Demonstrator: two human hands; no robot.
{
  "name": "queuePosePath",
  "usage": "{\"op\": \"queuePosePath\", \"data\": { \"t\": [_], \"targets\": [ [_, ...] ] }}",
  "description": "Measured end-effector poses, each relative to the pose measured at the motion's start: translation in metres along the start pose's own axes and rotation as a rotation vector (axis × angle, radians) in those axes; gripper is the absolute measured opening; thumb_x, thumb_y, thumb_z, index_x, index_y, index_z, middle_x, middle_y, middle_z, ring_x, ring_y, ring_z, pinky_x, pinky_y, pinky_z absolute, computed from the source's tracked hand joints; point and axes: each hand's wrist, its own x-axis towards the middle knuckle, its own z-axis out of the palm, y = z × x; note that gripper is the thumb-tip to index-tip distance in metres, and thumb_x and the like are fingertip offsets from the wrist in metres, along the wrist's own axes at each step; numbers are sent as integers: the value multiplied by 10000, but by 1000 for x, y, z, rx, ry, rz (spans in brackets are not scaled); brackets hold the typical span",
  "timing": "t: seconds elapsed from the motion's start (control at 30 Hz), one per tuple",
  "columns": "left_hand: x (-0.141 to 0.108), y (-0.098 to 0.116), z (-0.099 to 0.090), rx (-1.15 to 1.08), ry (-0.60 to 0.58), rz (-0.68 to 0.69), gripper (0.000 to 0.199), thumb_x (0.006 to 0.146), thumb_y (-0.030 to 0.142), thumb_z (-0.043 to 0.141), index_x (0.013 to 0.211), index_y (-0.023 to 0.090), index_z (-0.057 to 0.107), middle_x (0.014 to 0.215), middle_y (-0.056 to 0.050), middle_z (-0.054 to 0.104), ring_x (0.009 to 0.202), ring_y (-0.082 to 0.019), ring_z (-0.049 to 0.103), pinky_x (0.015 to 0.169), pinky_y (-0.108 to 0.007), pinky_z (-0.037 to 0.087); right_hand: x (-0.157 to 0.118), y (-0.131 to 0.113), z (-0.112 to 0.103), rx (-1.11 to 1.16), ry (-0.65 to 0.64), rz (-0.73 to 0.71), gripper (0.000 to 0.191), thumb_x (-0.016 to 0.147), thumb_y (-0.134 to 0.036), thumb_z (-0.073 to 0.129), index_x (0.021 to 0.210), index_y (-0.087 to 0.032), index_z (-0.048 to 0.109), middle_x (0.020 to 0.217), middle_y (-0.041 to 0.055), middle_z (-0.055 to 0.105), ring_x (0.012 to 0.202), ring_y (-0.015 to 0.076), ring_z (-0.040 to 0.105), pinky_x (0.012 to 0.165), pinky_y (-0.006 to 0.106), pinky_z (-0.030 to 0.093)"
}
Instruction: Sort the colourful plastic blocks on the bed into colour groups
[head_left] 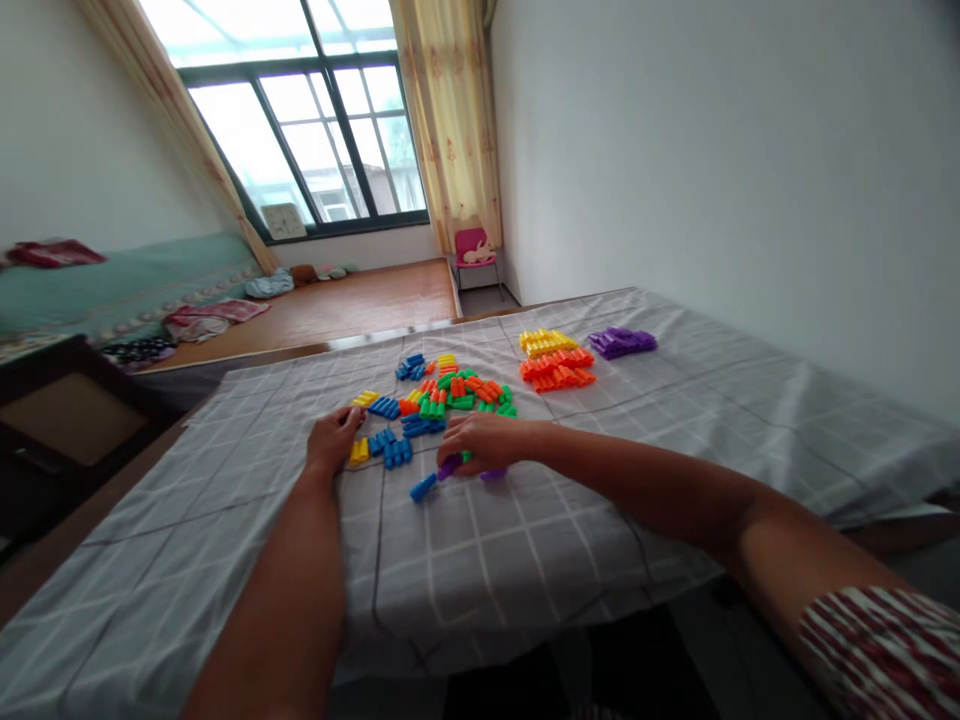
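Right hand [474, 442] curling over purple piece [449, 467], just nearside of mixed pile [459, 390]; fingers partly hidden, cannot tell if clamped. Left hand [334, 440] resting left of mixed pile, near yellow pieces [359, 451], grip unclear. Blue piece [423, 488] lying nearside of mixed pile. Orange stack [557, 371], yellow stack [547, 342], purple stack [622, 342] sitting right of mixed pile on bench [540, 560]. Pieces looking light, stiff, smooth, likely rolling easily; pinching across middle probably suiting best.
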Motion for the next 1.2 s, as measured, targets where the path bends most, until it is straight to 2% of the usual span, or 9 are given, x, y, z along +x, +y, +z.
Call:
{"op": "queuePosePath", "data": {
  "t": [0.07, 0.13, 0.27, 0.4, 0.53, 0.8, 0.97, 1.1, 1.2],
  "targets": [
    [0, 0, -1, -9, 0, 1, 476, 840, 524, 459, 1003, 184, 749, 920, -53, 763, 838, -207, 679, 685, -245, 458, -21, 23, -20, 78, 224, 138, 231, 892, -289, 607, 1081, -196, 700, 1023, 50, 720, 915, 164, 611, 860, 286, 455],
    [-2, 1, -2, -16, -2, 0, 474, 836, 525, 466, 1005, 185, 748, 931, -54, 765, 855, -210, 682, 689, -245, 463, -57, 54, -47, 71, 517, 396, 285, 912, -297, 558, 1143, -179, 677, 1075, 74, 710, 940, 173, 630, 866, 300, 477],
    [-3, 6, -5, -2, 4, -2, 458, 825, 517, 481, 991, 184, 749, 926, -52, 768, 880, -224, 687, 676, -250, 463, -162, 116, -92, -247, 927, 929, 293, 882, -283, 550, 1083, -120, 688, 1096, 154, 690, 1054, 246, 613, 968, 371, 451],
    [-2, 9, -7, 19, -1, -18, 446, 819, 513, 482, 970, 190, 751, 909, -53, 771, 857, -228, 692, 654, -257, 458, -252, 143, -97, -393, 1114, 1381, 378, 855, -347, 573, 1149, -114, 617, 1025, 157, 713, 974, 273, 645, 913, 409, 481],
    [-2, 9, -8, 9, 12, -29, 434, 805, 513, 489, 957, 201, 750, 889, -51, 774, 854, -237, 695, 636, -262, 457, -278, 146, -82, -431, 1083, 1572, 337, 821, -404, 617, 1046, -154, 630, 930, 133, 721, 903, 274, 653, 827, 387, 491],
    [0, 4, -7, -19, -3, -10, 448, 818, 513, 481, 982, 190, 745, 937, -67, 772, 892, -238, 697, 675, -265, 473, -264, 142, -68, -464, 902, 1642, 261, 866, -414, 572, 981, -209, 685, 943, 115, 713, 861, 266, 645, 731, 360, 476],
    [-1, 8, -8, -4, -2, -21, 439, 821, 495, 483, 989, 187, 748, 916, -65, 772, 878, -237, 695, 675, -263, 473, -255, 135, -74, -571, 994, 1564, 328, 883, -412, 536, 1038, -169, 692, 1107, 177, 661, 899, 270, 631, 755, 366, 475],
    [-3, 12, -8, 16, 7, -20, 446, 819, 500, 484, 982, 182, 752, 914, -61, 770, 874, -232, 687, 667, -256, 466, -217, 122, -93, -434, 1067, 1226, 328, 897, -386, 501, 992, -142, 697, 972, 139, 700, 847, 227, 629, 786, 331, 471],
    [-4, 13, -8, 28, 0, -27, 448, 823, 506, 475, 964, 184, 754, 910, -55, 769, 854, -228, 685, 654, -255, 458, -166, 100, -92, -56, 826, 834, 352, 871, -453, 555, 939, -148, 714, 866, 77, 717, 747, 176, 616, 713, 283, 475]
  ]
}}
